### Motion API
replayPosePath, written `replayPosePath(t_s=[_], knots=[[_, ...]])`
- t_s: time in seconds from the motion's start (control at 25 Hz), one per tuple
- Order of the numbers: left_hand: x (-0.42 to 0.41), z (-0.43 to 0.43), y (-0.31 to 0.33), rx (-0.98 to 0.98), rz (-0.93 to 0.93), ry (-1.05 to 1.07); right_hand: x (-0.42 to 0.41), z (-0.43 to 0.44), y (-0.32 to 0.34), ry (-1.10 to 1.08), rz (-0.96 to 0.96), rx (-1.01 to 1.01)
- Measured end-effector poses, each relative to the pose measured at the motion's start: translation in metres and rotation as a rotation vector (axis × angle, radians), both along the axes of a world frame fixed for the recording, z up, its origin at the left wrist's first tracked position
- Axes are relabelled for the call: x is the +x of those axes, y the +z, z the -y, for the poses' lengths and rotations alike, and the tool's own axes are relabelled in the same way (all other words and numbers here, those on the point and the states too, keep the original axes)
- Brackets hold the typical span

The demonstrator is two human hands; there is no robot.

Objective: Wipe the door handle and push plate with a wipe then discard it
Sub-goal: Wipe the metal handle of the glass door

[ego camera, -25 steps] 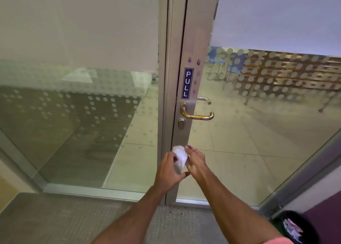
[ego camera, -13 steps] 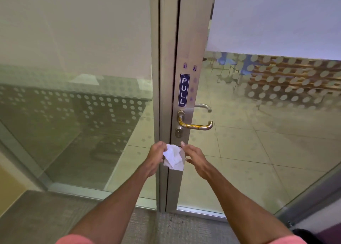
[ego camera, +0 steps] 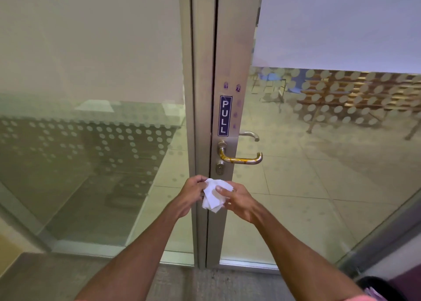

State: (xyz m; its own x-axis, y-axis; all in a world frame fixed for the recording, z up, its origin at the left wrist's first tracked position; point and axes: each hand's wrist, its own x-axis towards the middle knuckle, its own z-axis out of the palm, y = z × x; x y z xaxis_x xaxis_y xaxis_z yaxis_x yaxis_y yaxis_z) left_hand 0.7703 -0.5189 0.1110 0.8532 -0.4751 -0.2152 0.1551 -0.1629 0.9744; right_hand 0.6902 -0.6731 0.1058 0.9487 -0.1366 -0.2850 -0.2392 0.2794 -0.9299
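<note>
**Now: wipe readied below the handle**

Since a second ago, the white crumpled wipe (ego camera: 214,196) has risen toward the lock. Both hands pinch it: left hand (ego camera: 193,192) closed on its left edge, right hand (ego camera: 237,198) with thumb clamped across its front. It hangs just below the round silver keyhole (ego camera: 220,169), not touching the stained brass-toned lever handle (ego camera: 241,158) above. The metal door stile (ego camera: 230,73) with the blue PULL sticker (ego camera: 225,116) appears unwiped. Judgement: still unfolding; wiping not begun.
</note>
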Motion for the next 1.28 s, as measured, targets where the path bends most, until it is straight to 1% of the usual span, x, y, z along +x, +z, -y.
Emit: replayPosePath(t_s=[0.08,0.12,0.16,0.2,0.28,0.32,0.36,0.44,0.52,0.64,0.68,0.72,0.76,0.8,0.84,0.88,1.0,1.08,1.16,1.2,1.28], knots=[[0.004,-0.002,0.005,0.026,0.095,-0.004,0.001,-0.008,0.006,-0.066,0.017,-0.054],[0.006,-0.003,0.009,0.038,0.174,0.012,0.002,-0.012,0.009,-0.108,0.014,-0.056],[0.009,-0.004,0.013,0.067,0.295,0.03,0.005,-0.014,0.014,-0.142,0.011,-0.049],[0.013,-0.006,0.019,0.133,0.469,0.054,0.007,-0.016,0.02,-0.166,0.012,-0.035],[0.022,-0.006,0.032,0.328,0.902,0.129,0.013,-0.019,0.034,-0.207,0.041,0.008],[0.027,-0.005,0.04,0.394,1.072,0.169,0.016,-0.019,0.043,-0.239,0.065,0.044],[0.033,-0.003,0.05,0.441,1.197,0.208,0.02,-0.019,0.052,-0.279,0.093,0.075],[0.049,0.004,0.068,0.546,1.364,0.245,0.025,-0.013,0.068,-0.34,0.158,0.071],[0.065,0.014,0.083,0.654,1.488,0.263,0.026,-0.003,0.08,-0.389,0.223,-0.057],[0.085,0.029,0.1,0.697,1.602,0.288,0.026,0.016,0.093,-0.523,0.259,-0.401],[0.091,0.034,0.105,0.691,1.634,0.297,0.025,0.022,0.096,-0.563,0.269,-0.567],[0.097,0.037,0.11,0.68,1.663,0.309,0.025,0.028,0.098,-0.584,0.271,-0.774],[0.102,0.042,0.115,0.661,1.691,0.324,0.025,0.033,0.098,-0.58,0.26,-0.998],[0.107,0.046,0.121,0.64,1.714,0.343,0.025,0.035,0.097,-0.565,0.25,-1.181],[0.111,0.05,0.127,0.62,1.734,0.369,0.026,0.037,0.095,-0.551,0.245,-1.294],[0.114,0.055,0.132,0.601,1.746,0.397,0.026,0.036,0.092,-0.545,0.252,-1.348],[0.123,0.065,0.141,0.557,1.75,0.454,0.031,0.033,0.082,-0.582,0.315,-1.409],[0.129,0.068,0.142,0.555,1.747,0.452,0.032,0.035,0.081,-0.624,0.344,-1.611],[0.134,0.07,0.14,0.543,1.755,0.453,0.034,0.041,0.078,-0.605,0.336,-1.811],[0.135,0.071,0.139,0.529,1.763,0.465,0.035,0.04,0.075,-0.577,0.3,-1.847],[0.138,0.074,0.136,0.496,1.778,0.492,0.035,0.034,0.065,-0.51,0.2,-1.786]])
